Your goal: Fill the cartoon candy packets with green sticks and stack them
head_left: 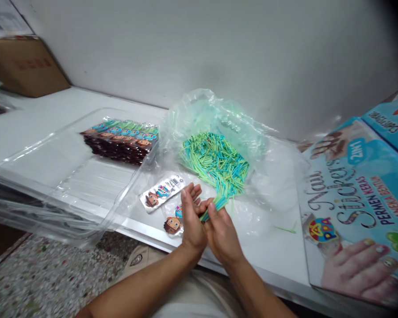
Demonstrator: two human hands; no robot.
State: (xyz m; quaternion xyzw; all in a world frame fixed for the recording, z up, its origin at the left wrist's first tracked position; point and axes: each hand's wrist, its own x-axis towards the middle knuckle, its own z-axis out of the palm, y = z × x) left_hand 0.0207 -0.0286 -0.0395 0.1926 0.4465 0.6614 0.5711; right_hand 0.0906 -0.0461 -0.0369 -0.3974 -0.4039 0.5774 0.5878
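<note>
My right hand [224, 236] is closed around a small bundle of thin green and blue sticks [220, 202]. My left hand [193, 223] is held upright beside it, fingers stretched out, its palm facing the lower end of the bundle. Whether that palm touches the stick ends I cannot tell. Just beyond both hands, a loose pile of the same sticks [215, 161] spills from a clear plastic bag [204, 99]. A flat packet with a cartoon figure [162, 192] lies left of my left hand. Another cartoon packet [172, 224] is partly covered by that hand.
On the left, a clear plastic tray [69, 176] holds stacked cartoon packets [122, 139]. A printed blue "Nail Stickers" box [358, 212] takes up the right side. One stray stick [284, 229] lies on the white table [265, 247]. A cardboard box [26, 66] stands far left.
</note>
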